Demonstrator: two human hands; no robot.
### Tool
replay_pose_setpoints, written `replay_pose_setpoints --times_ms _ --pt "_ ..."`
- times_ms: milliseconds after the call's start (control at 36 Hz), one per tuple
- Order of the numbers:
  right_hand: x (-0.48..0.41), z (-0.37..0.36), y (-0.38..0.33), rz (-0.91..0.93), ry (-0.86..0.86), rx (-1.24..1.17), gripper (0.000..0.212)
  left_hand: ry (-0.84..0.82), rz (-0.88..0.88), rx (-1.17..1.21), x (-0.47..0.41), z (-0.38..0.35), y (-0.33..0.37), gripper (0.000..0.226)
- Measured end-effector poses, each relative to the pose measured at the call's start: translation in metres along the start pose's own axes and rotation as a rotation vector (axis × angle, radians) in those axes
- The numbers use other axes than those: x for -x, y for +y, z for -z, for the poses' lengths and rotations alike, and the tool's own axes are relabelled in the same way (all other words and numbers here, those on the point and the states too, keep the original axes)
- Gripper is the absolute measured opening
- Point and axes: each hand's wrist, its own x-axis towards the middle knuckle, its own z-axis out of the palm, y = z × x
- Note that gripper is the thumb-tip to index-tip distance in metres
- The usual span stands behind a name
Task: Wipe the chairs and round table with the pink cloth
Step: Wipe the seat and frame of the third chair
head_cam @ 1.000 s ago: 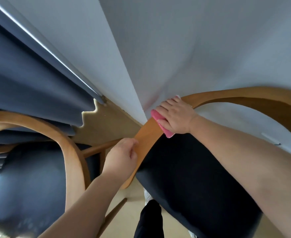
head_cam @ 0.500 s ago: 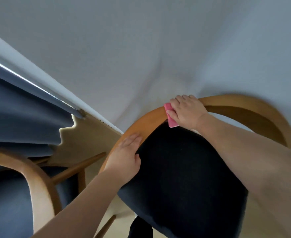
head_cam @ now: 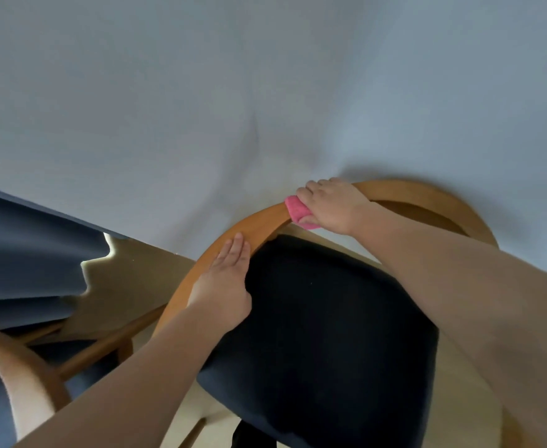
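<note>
Right hand [head_cam: 333, 205], curled round the one folded pink cloth [head_cam: 294, 210], is pressed on the curved wooden rail [head_cam: 259, 226] of the dark-cushioned chair [head_cam: 330, 334], farther right than earlier. Left hand [head_cam: 223, 282] is laid flat there, fingers together. Two chairs counted: second chair [head_cam: 23, 386] at near left.

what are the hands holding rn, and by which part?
Right hand grips the pink cloth, bunched against the chair's wooden rail; one end pokes out. Left hand holds nothing, resting flat on that rail.
</note>
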Motion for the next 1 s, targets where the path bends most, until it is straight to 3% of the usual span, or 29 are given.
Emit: replay_pose_setpoints --times_ms 222,583,1000 --pt "0.019 0.005 0.026 -0.091 -0.050 0.011 0.045 -0.095 0.032 -0.053 -0.001 0.010 0.003 0.093" --pt "0.065 0.012 0.056 -0.246 -0.065 -0.072 0.047 -0.087 0.060 -0.047 0.000 0.014 0.006 0.095" --pt "0.130 -0.005 0.075 -0.501 0.067 -0.230 0.080 -0.058 0.090 -0.097 0.001 0.016 0.008 0.097"
